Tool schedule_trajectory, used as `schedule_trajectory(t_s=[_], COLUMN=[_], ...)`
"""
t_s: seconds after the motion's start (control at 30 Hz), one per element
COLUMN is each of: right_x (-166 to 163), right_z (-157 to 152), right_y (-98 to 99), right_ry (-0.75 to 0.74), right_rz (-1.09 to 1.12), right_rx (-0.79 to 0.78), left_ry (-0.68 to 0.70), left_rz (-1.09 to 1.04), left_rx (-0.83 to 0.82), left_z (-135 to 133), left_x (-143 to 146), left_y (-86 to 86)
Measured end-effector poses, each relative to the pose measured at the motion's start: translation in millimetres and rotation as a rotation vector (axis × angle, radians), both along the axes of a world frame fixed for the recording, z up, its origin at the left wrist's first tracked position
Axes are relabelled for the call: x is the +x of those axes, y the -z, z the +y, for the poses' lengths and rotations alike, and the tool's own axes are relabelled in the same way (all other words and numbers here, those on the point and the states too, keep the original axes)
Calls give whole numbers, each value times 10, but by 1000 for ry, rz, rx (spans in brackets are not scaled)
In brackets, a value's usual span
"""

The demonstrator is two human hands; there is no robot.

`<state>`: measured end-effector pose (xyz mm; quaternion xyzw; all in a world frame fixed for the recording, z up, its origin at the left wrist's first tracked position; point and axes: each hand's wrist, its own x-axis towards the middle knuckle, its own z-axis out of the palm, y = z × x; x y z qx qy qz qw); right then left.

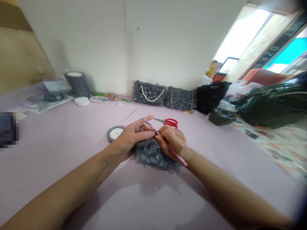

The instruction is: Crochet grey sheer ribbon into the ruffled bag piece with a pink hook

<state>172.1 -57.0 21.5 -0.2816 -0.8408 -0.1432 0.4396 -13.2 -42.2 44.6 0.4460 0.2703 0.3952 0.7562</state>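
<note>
A dark grey crocheted ribbon piece [153, 153] with ruffled edges hangs between my two hands, just above the table. My left hand [135, 135] pinches its upper left edge, index finger raised. In my right hand [174, 139] is a pink crochet hook [176, 155], slanting from lower right up to the left hand's fingers, its tip by the left index finger. The right fingertips meet the work's top edge. Beside my left hand lies a spool of grey ribbon [116, 133], partly covered by it. Red-handled scissors [170, 122] rest just beyond my right hand.
A long needle [129, 115] lies on the pale purple table [57, 156]. Against the wall stand a ruffled grey bag with pearls [150, 93] and another with a gold chain [180, 98]. Stacked ribbon spools [77, 84] stand back left; a black plastic bag [212, 95] sits right.
</note>
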Motion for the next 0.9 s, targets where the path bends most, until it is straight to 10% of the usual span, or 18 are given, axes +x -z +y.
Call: schedule_trajectory(t_s=[0.9], right_x=[123], right_z=[-129], right_y=[-419], right_ry=[-293], right_rz=[123], right_rx=[-698], left_ry=[270], left_rz=[158], left_rx=[-3], left_z=[322], left_x=[-341], left_y=[-100])
